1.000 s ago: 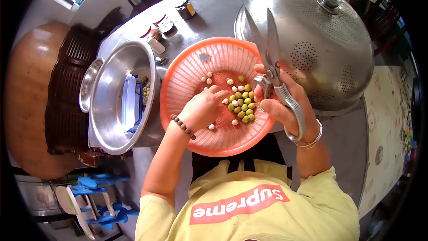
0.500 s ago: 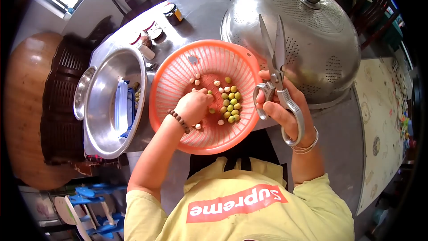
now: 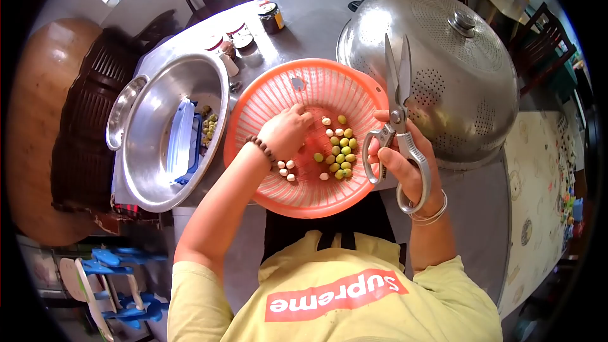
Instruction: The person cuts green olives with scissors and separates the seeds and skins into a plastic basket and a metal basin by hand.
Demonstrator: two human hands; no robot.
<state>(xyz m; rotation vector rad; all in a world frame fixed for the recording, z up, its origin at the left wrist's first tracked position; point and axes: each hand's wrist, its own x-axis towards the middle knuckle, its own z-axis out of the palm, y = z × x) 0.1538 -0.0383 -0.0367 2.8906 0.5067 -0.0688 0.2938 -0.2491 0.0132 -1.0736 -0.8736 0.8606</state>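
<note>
My left hand (image 3: 286, 132), with a brown bead bracelet, reaches into the orange plastic colander (image 3: 345, 199). Its fingers are bent together and point down; what they hold, if anything, is hidden. Green lotus seeds (image 3: 344, 150) cluster on the colander's right side. Several white peeled lotus seeds (image 3: 287, 170) lie below my left wrist, and others lie among the green ones. My right hand (image 3: 405, 166) grips silver kitchen scissors (image 3: 397, 116) by their grey handles, over the colander's right rim. The blades point up and stand slightly apart.
Left of the colander stands a large steel basin (image 3: 142, 164) holding a blue-rimmed plastic container (image 3: 182, 142) and green pieces. A big perforated steel dome (image 3: 437, 69) sits at the right. Jars (image 3: 270, 18) stand on the grey table (image 3: 316, 12) behind.
My left hand has moved towards the far side of the colander. White seeds from its upper left now lie grouped at its lower left. My right hand still holds the scissors; the view has shifted.
</note>
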